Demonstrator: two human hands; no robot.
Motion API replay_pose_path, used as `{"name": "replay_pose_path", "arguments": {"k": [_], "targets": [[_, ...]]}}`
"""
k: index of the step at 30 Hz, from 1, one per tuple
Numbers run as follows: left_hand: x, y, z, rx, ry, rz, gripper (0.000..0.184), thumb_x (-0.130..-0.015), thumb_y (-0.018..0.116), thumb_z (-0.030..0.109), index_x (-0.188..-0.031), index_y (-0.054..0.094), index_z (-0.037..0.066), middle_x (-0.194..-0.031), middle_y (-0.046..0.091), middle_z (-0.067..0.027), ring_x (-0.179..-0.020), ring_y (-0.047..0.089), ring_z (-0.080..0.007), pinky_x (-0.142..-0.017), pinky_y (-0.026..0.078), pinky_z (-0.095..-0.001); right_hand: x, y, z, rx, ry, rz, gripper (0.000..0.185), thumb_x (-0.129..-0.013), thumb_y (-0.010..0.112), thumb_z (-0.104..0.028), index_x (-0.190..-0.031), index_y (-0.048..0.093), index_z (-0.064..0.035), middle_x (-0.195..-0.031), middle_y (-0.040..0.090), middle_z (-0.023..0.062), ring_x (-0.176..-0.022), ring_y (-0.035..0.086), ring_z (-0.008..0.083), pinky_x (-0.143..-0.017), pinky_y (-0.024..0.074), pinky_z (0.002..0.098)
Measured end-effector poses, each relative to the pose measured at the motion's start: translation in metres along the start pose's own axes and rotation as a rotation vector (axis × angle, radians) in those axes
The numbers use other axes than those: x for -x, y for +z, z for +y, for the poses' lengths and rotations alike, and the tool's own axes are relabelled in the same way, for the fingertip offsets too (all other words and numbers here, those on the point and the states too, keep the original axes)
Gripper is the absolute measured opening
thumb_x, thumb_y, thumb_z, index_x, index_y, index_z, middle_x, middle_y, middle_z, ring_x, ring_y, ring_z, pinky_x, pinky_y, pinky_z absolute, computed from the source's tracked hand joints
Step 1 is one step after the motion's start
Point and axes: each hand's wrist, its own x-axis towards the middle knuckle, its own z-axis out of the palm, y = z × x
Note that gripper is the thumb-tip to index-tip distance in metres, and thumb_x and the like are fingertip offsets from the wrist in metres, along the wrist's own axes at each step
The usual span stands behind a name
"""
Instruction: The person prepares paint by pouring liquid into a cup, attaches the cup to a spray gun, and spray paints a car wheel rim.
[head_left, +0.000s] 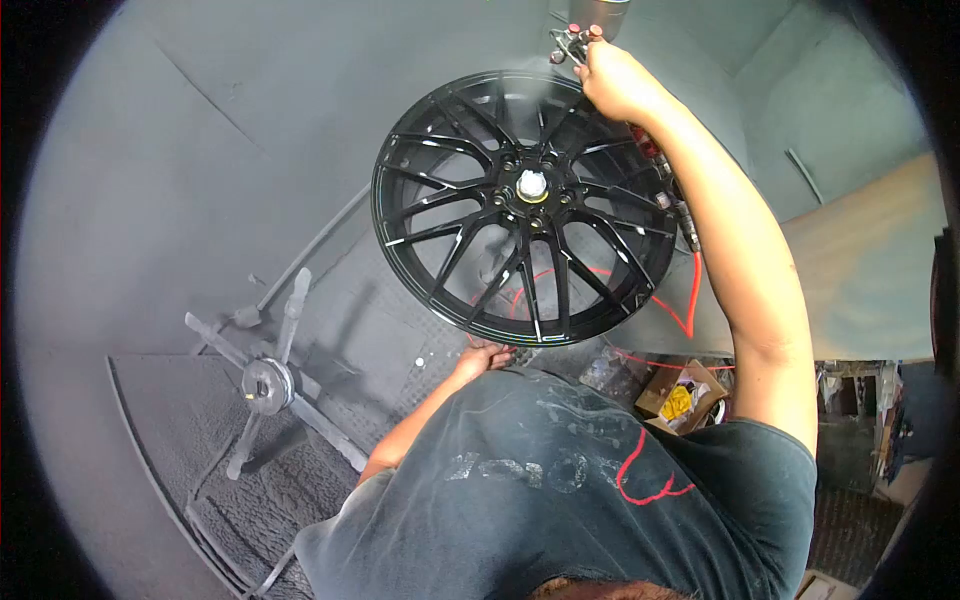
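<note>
A glossy black multi-spoke wheel rim [527,268] is held up in front of me, with a whitish cap [531,185] at its hub. My right hand [612,82] is closed around a spray gun [570,45] above the far edge of the rim. A grey cup [602,14] sits on the gun, and a pale mist shows over the rim below it. From the gun's lower end runs a red air hose [694,290]. Low beside the rim's near edge, my left hand [484,359] is closed on the hose; its fingertips are partly hidden.
A grey stand with several arms [268,386] is at the left, on a paint-coated floor. A cardboard box [655,392] with a yellow cloth [677,403] lies at the right. Grey walls surround the rim, and cluttered shelves [860,400] are farther right.
</note>
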Motion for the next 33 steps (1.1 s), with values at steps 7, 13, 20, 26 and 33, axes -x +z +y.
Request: {"name": "replay_pose_path", "arguments": {"k": [7, 13, 20, 26, 33], "targets": [[0.005, -0.005, 0.006, -0.015, 0.037, 0.054, 0.015, -0.092, 0.06, 0.009, -0.101, 0.061, -0.003, -0.101, 0.068, -0.0129, -0.084, 0.066, -0.0202, -0.069, 0.056, -0.031, 0.023, -0.008, 0.031, 0.018, 0.06, 0.075, 0.031, -0.094, 0.055, -0.019, -0.099, 0.054, 0.0117, -0.093, 0.063, 0.0328, -0.093, 0.062, 0.0467, -0.082, 0.0486, 0.0502], [-0.008, -0.019, 0.006, 0.029, 0.064, 0.186, 0.017, -0.086, 0.05, 0.003, -0.103, 0.05, 0.005, -0.094, 0.061, -0.0105, -0.082, 0.063, -0.0203, -0.069, 0.057, -0.0341, 0.069, -0.025, 0.085, 0.004, 0.194, 0.017, 0.031, -0.094, 0.054, -0.018, -0.103, 0.051, 0.0121, -0.094, 0.062, 0.0332, -0.094, 0.061, 0.0474, -0.082, 0.0481, 0.0507], [-0.009, -0.069, 0.081, -0.057, 0.25, 0.424, 0.027, -0.092, 0.043, 0.028, -0.099, 0.061, 0.009, -0.093, 0.062, -0.0058, -0.086, 0.058, -0.0193, -0.074, 0.046, -0.0339, 0.146, -0.054, 0.136, 0.003, 0.244, 0.072, 0.023, -0.094, 0.054, -0.015, -0.099, 0.053, 0.007, -0.09, 0.063, 0.0266, -0.085, 0.063, 0.043, -0.077, 0.048, 0.046], [-0.025, -0.081, 0.146, -0.201, 0.478, 0.484, 0.029, -0.094, 0.052, 0.028, -0.1, 0.065, 0.003, -0.094, 0.068, -0.0072, -0.081, 0.067, -0.0214, -0.071, 0.055, -0.0397, 0.142, -0.056, 0.131, -0.14, 0.468, -0.098, 0.032, -0.094, 0.052, -0.012, -0.118, 0.048, 0.0089, -0.102, 0.063, 0.0301, -0.099, 0.064, 0.0403, -0.087, 0.05, 0.0463], [-0.033, -0.065, 0.093, -0.161, 0.454, 0.506, 0.03, -0.102, 0.044, 0.033, -0.093, 0.059, 0.009, -0.081, 0.064, -0.0012, -0.069, 0.059, -0.0137, -0.057, 0.049, -0.032, 0.085, 0.001, 0.077, -0.083, 0.105, 0.139, 0.027, -0.094, 0.057, -0.021, -0.096, 0.053, 0.0058, -0.09, 0.059, 0.0272, -0.089, 0.059, 0.0434, -0.081, 0.0461, 0.048]]}}
